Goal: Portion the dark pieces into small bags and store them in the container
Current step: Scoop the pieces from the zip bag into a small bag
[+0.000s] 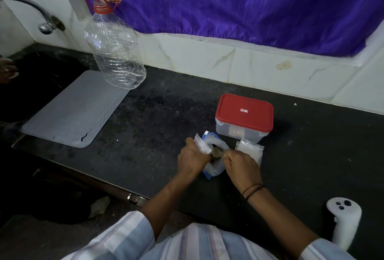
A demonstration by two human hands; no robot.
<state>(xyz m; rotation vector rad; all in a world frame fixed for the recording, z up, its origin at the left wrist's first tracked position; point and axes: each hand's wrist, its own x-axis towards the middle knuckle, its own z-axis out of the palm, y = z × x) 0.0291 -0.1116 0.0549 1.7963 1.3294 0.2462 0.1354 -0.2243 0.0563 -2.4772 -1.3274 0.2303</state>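
Observation:
On the dark counter lies a larger clear bag (216, 169) with blue edges, open at the top, with dark pieces inside. My left hand (192, 156) grips a small clear bag (201, 145) over it. My right hand (242, 166) holds a metal spoon (218, 152), its bowl at the small bag's mouth. A stack of small empty bags (250, 149) lies just right of my hands. Behind them stands a clear container (243, 129) with its red lid (244, 112) closed.
A grey ribbed mat (76, 110) lies at the left beside a dark sink (31, 85) with a tap (44, 25). A large empty plastic bottle (114, 48) stands behind the mat. A white controller (342, 222) rests at the counter's front right.

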